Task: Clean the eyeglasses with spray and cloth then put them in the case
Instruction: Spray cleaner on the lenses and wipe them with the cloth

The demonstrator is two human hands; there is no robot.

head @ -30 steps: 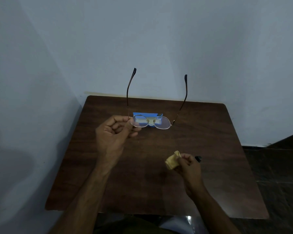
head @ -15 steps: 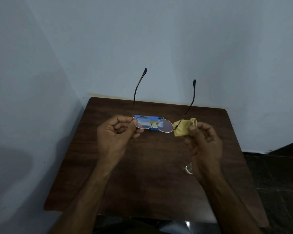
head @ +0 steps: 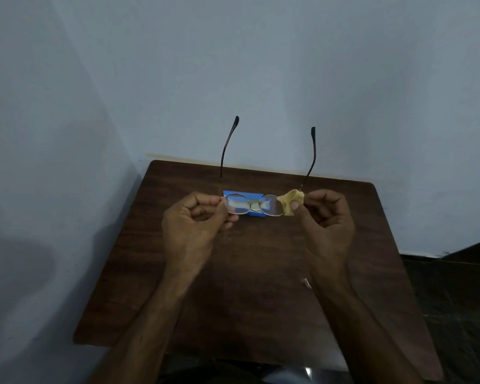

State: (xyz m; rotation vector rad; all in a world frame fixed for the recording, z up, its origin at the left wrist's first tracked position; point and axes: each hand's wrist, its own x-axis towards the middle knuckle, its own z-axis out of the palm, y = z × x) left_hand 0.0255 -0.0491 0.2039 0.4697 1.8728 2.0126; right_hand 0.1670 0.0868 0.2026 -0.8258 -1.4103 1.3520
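Eyeglasses (head: 272, 205) mid-air over blue case (head: 244, 193), 12 o'clock on table (head: 261, 286). Left hand (head: 194, 225) pinches rim; right hand (head: 327, 225) pinches cloth (head: 290, 202) at lens's 3 o'clock edge. Risk: hard rubbing bends thin frame, grip slips.

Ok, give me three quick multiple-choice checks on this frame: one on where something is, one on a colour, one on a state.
1. Where is the cloth?
A) lying flat, untouched
B) in the right hand, at the right lens's outer edge
C) tucked under a forearm

2. What colour is the case on the table?
A) blue
B) red
C) black

3. How do the temples of the eyeglasses stand?
A) both folded
B) one folded
C) both unfolded

Answers:
1 B: the right hand pinches the yellow cloth against that end of the frame.
2 A: blue shows behind and around the lenses.
3 C: both temples point away from the person, while the left hand pinches the other end.
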